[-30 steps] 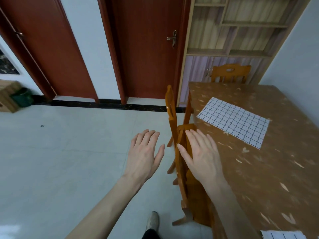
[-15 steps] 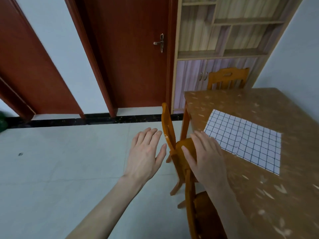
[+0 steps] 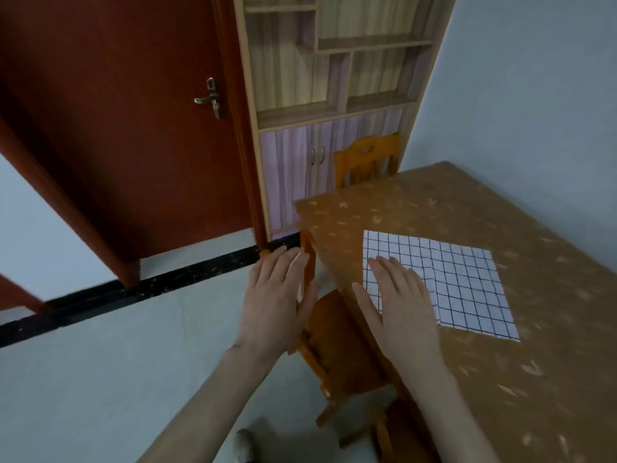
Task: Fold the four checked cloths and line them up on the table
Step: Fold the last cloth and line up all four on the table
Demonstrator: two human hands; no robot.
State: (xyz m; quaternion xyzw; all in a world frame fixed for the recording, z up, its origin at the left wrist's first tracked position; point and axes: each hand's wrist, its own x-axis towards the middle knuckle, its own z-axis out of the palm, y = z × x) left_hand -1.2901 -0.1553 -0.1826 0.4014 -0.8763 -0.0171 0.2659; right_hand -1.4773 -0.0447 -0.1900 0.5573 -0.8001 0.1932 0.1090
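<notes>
On the brown speckled counter [image 3: 551, 379] to my right lies one checked cloth [image 3: 460, 289], white with dark grid lines, spread flat near the counter's left edge. It shows a soft crease running through its middle, and its corners lie flat on the surface. It is the only cloth I can see from here.

My right hand [image 3: 397, 305] is flat and empty, fingers [image 3: 384, 272] stretched out and close together, palm down. Its fingertips overlap the cloth's near left part, but I cannot tell whether they press on the fabric or float just above it. The thumb sticks out to the left, over the counter's edge.

My left hand [image 3: 273, 299] is also spread and empty, palm down, held left of the counter over the pale floor [image 3: 100, 379]. Its fingers reach up in front of the back of an orange wooden chair [image 3: 337, 342] that is tucked against the counter's left side, between my two hands; whether they touch it I cannot tell.

At the far end of the counter stands a second orange chair [image 3: 367, 162]. Behind it is a shelf cabinet [image 3: 334, 95] with pale doors, and left of that a dark red door [image 3: 133, 128] with a metal handle [image 3: 210, 98]. The toe of my shoe [image 3: 243, 446] shows at the near bottom edge.
</notes>
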